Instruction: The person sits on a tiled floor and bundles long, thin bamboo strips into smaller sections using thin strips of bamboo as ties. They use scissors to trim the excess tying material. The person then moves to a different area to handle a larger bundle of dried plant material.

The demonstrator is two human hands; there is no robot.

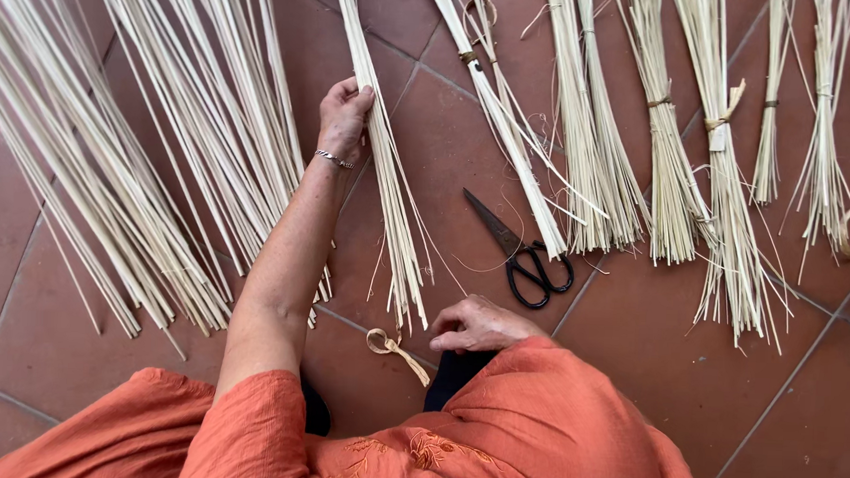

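Several tied reed bundles [676, 173] lie sorted on the floor [649, 363]; left hand [345, 111] clamps one loose bundle [389, 190]; right hand [479, 325] rests curled, empty; scissors [524, 258] lie unused.

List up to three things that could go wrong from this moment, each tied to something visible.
1. The scissors lie bare on the tiled floor near the right hand; a careless reach might meet the blades.
2. The left hand grips only one edge of the reed bundle, so strands could slide loose.
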